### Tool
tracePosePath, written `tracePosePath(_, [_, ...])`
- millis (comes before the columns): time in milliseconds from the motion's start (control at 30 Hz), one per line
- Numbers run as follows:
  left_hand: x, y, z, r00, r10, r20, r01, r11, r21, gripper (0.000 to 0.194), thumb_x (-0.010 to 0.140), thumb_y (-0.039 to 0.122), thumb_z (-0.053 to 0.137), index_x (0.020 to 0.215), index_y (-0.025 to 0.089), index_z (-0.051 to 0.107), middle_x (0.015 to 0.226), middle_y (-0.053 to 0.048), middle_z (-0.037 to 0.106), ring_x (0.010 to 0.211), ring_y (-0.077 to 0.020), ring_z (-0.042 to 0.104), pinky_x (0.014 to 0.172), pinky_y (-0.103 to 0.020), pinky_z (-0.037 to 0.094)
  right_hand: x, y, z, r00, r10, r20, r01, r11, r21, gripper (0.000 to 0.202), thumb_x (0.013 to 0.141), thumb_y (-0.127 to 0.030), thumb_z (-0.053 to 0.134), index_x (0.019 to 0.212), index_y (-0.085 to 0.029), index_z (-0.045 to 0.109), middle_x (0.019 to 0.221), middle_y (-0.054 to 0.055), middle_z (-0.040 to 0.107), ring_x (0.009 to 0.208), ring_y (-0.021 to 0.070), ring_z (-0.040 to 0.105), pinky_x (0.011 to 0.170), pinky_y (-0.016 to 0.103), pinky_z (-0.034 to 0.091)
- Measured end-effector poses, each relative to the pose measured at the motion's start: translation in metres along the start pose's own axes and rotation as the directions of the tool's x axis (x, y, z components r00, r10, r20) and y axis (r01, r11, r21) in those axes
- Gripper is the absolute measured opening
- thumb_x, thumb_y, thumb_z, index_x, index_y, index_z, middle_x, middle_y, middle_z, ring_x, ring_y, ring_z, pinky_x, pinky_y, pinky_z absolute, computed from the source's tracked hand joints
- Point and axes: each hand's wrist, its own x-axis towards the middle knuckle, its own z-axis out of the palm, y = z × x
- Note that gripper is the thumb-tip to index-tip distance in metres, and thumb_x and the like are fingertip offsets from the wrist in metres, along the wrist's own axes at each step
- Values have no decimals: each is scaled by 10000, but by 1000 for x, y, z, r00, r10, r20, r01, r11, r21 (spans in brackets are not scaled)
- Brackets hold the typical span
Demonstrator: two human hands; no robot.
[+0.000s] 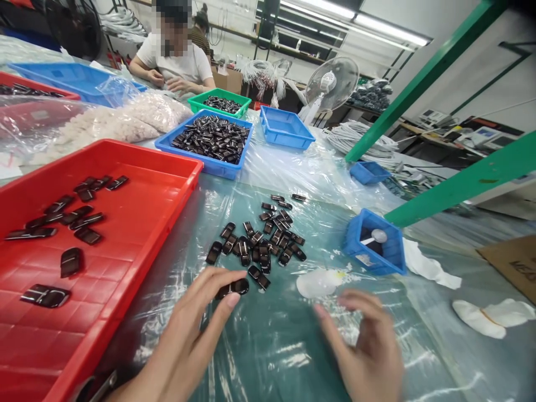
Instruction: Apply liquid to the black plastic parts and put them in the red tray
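Note:
My left hand (201, 318) pinches a small glossy black oblong part (235, 287) between thumb and fingertips, just above the table. Right in front of it lies a loose heap of similar black parts (263, 254), some with shiny metal-looking strips. My right hand (364, 340) is slightly blurred, its thumb and index finger apart with nothing visible between them. It is nearest to a whitish translucent patch (318, 283) with small white crumbs around it on the plastic-covered table (276, 340). More black parts (71, 261) lie scattered in the red tray (138, 240) to the left.
Behind the heap stand a blue tray (247, 164) full of black parts, a green tray (245, 111) and another blue tray (288, 137). At right are a small blue bin (355, 245) holding a white spoon-like tool, and green posts (460, 181). A person (180, 67) sits across the table.

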Motion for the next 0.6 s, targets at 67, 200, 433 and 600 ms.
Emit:
tracePosePath(67, [0, -2, 1, 1000, 10, 15, -10, 1000, -14, 230, 1001, 285, 451, 1198, 337, 558, 1149, -16, 595, 1115, -199, 573, 896, -337, 494, -3, -14, 5, 982, -101, 161, 102, 995, 4, 289, 825, -53, 634, 994, -286, 626, 861, 8, 651, 803, 193, 641, 710, 326, 524])
tracePosePath(200, [-1, -5, 1, 997, 57, 60, -57, 998, 4, 253, 1007, 267, 441, 1222, 360, 535, 1174, -6, 582, 1146, -189, 564, 899, -316, 504, 3, -29, 30, 927, -110, 358, 122, 992, -11, 278, 887, -75, 560, 1085, -226, 683, 954, 82, 691, 830, 238, 671, 686, 360, 547])
tracePosePath(433, [-5, -8, -1, 985, 132, 115, -140, 988, 67, 337, 1005, 222, 437, 1307, 370, 460, 1173, 0, 551, 1124, -156, 560, 917, -269, 482, 23, -24, 51, 918, 101, 384, -145, 985, 88, 192, 924, -233, 508, 846, -213, 683, 849, 93, 637, 806, 267, 588, 738, 448, 497])
tracePosePath(600, [-7, -8, 0, 968, 239, 73, -244, 967, 68, 282, 1010, 225, 440, 1266, 327, 501, 1166, 8, 569, 1102, -142, 538, 939, -238, 413, 29, -44, 37, 820, 279, 500, -480, 811, 336, 113, 924, -305, 538, 867, -227, 597, 736, 13, 615, 697, 180, 614, 659, 323, 521])
